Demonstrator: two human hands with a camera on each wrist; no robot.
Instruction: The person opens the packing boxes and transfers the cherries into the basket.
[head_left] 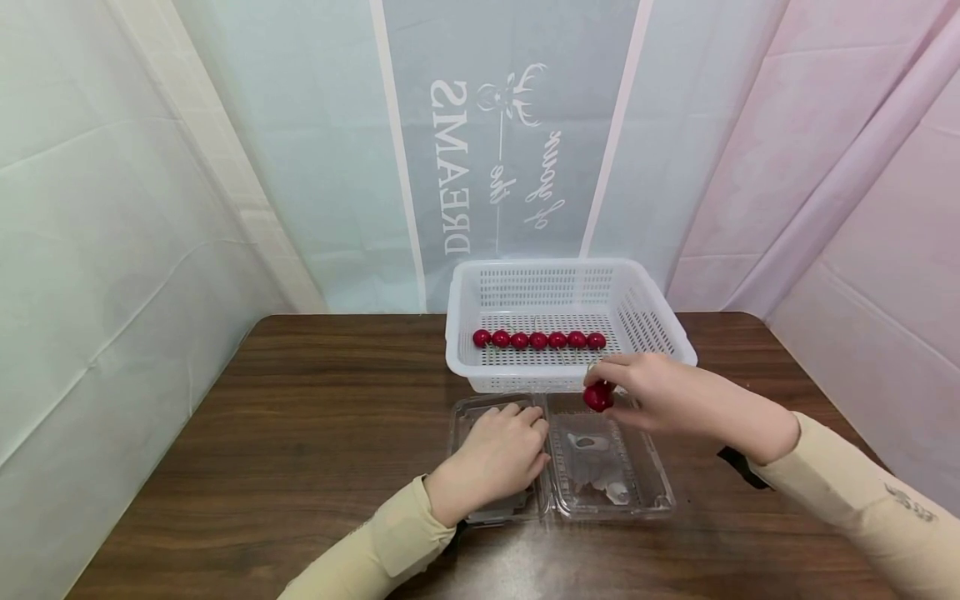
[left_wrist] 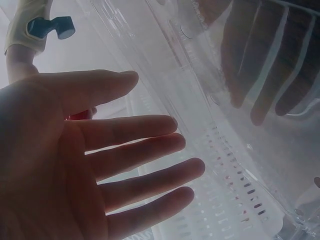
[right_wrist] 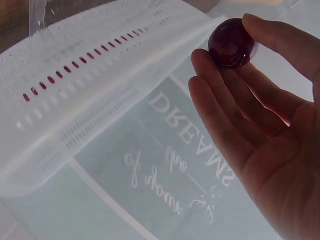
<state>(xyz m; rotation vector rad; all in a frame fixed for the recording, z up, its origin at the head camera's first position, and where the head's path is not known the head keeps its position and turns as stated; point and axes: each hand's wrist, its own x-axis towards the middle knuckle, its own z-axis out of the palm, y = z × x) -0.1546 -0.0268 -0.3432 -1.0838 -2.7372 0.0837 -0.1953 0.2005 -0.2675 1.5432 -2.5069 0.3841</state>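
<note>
My right hand [head_left: 648, 392] pinches a dark red cherry [head_left: 597, 397] between thumb and fingertips, just above the far end of the right half of a clear plastic clamshell box [head_left: 660, 492]. The right wrist view shows the cherry [right_wrist: 231, 44] against the thumb tip. Over the other half of the box lies my left hand [head_left: 498, 454]; its fingers [left_wrist: 150, 145] look extended and slightly spread in the left wrist view. Behind the box stands a white perforated basket [head_left: 645, 287], where several cherries [head_left: 538, 341] lie in a row on the bottom.
A dark wooden table [head_left: 322, 433] carries everything. Pale curtains [head_left: 337, 167] hang close behind it and along both sides, the back one printed with mirrored lettering. The basket's front rim stands right beside the box's far edge.
</note>
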